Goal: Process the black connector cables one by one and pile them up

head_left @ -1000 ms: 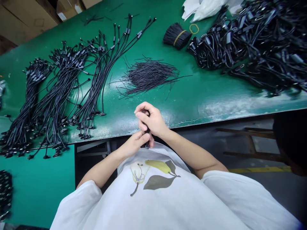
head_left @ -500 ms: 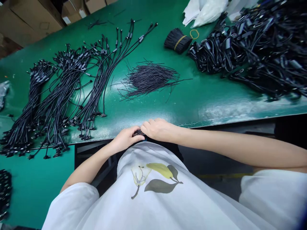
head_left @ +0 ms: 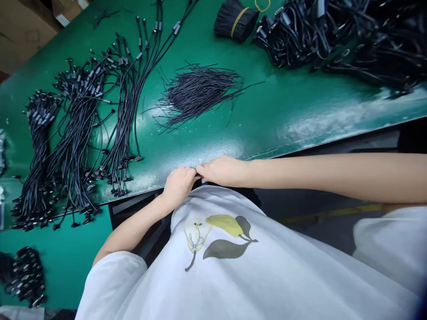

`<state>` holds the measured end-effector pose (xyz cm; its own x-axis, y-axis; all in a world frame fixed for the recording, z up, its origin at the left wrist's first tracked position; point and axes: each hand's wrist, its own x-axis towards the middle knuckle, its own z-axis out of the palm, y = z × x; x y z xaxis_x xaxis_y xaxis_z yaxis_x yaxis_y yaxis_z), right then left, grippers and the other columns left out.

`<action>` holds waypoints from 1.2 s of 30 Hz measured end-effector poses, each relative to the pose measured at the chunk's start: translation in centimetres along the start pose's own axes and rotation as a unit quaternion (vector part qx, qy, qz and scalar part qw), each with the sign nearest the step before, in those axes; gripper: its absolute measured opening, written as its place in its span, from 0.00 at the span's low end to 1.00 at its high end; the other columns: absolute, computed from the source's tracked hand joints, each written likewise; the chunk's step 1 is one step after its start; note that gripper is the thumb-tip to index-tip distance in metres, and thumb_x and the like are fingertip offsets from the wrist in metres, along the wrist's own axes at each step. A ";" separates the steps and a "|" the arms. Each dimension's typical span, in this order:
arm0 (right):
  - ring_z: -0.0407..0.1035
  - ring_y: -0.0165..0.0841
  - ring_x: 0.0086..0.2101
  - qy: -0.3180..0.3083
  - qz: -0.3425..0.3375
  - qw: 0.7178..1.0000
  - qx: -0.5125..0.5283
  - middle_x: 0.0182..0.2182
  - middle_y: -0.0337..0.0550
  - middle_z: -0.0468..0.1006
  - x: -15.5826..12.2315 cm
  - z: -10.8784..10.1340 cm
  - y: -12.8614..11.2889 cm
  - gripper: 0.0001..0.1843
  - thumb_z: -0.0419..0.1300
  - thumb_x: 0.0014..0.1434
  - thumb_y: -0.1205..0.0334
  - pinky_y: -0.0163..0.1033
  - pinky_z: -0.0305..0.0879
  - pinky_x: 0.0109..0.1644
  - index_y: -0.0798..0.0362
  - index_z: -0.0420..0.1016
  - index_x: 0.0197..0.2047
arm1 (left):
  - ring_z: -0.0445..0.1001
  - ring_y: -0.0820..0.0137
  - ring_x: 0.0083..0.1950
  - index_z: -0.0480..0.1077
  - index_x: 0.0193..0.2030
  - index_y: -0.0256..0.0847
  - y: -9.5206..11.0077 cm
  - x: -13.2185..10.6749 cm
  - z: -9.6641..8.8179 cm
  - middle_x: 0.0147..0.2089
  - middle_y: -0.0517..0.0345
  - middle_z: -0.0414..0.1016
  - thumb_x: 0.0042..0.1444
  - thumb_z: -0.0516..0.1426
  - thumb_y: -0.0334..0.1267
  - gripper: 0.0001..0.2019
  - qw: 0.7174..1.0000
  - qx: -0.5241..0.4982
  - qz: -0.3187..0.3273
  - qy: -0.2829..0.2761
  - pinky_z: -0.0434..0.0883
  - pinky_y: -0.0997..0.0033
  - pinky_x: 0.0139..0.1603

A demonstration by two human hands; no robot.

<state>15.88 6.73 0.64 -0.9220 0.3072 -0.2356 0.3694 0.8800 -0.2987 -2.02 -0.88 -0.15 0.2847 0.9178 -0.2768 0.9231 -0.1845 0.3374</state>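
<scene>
My left hand and right hand meet, curled, at the green table edge, any grip unclear; black cables lie just left, open table ahead.

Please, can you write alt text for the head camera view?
A person's left hand and right hand meet at the edge of a glossy green workbench, near bundled thin black cables and a loose pile of short black wires.

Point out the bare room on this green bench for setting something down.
Bare green bench top lies right of the loose black wires, below the heap of black cables. A narrower strip runs above the right hand along the front edge. Crowded: the cord bundles at left, and that heap.
</scene>
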 end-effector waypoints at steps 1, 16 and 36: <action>0.71 0.35 0.31 -0.008 0.007 1.000 0.020 0.33 0.48 0.77 0.0 -0.1 0.1 0.14 0.49 0.69 0.58 0.35 0.54 0.29 0.59 0.69 0.44 | 0.72 0.60 0.42 0.67 0.35 0.39 0.0 0.1 -0.3 0.35 0.49 0.74 0.66 0.48 0.43 0.13 1.000 0.007 -0.002 0.006 0.66 0.63 0.44; 0.64 0.31 0.28 0.128 -0.196 0.967 -0.101 0.30 0.42 0.71 0.0 -0.6 3.9 0.20 0.44 0.70 0.50 0.36 0.45 0.29 0.56 0.68 0.38 | 0.60 0.79 0.23 0.70 0.35 0.34 1.3 0.0 -1.1 0.26 0.64 0.57 0.52 0.63 0.54 0.21 0.621 -0.729 -0.165 -0.237 0.55 0.78 0.21; 0.63 0.44 0.53 0.445 0.060 0.886 0.114 0.55 0.61 0.67 0.5 0.8 -1.0 0.36 0.54 0.63 0.43 0.48 0.64 0.54 0.62 0.60 0.64 | 0.72 0.68 0.54 0.61 0.33 0.42 2.8 3.2 -2.5 0.42 0.56 0.72 0.65 0.49 0.49 0.14 0.597 -0.769 -0.170 0.153 0.71 0.65 0.53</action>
<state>15.13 5.72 0.03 -0.5620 0.6479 0.5142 0.3918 0.7560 -0.5243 0.81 2.41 2.21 -0.1290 0.8748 -0.4669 -0.4811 0.3565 0.8009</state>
